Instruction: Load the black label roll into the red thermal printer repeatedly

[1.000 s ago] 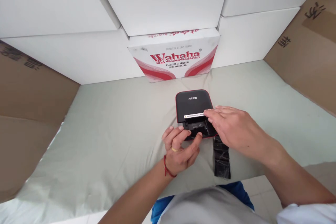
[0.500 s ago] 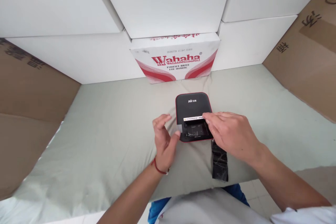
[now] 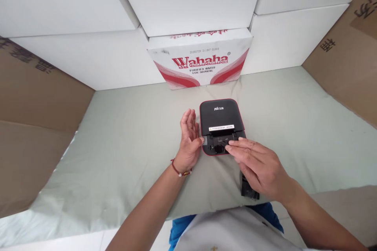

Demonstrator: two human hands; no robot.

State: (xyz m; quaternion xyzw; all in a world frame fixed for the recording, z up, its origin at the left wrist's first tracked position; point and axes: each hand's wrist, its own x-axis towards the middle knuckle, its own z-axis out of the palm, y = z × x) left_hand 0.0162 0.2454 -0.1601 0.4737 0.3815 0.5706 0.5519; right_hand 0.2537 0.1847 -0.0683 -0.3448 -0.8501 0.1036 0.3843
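Note:
A black device with a thin red edge [image 3: 222,114] lies flat on the cloth in front of me, white lettering near its far end. Across its middle runs a white label [image 3: 221,128], with a recessed dark compartment on the near side. My left hand [image 3: 190,141] is at its left side, fingers stretched out and the thumb against a grey tab [image 3: 205,140]. My right hand [image 3: 257,160] reaches over the near right corner, its fingertips drawn together at the compartment; whatever they pinch is hidden. Below that hand lies a crinkled black strip [image 3: 249,188], partly covered.
A white and red Wahaha water carton [image 3: 203,62] stands behind the device, against stacked white boxes [image 3: 188,0]. Brown cardboard panels [image 3: 35,125] flank the left and the right. A pale green cloth [image 3: 126,145] covers the surface, its front edge close to my body.
My right hand has moved from the label's right end down into the compartment area. My left fingers have straightened and come closer to the device's side. The view has shifted slightly.

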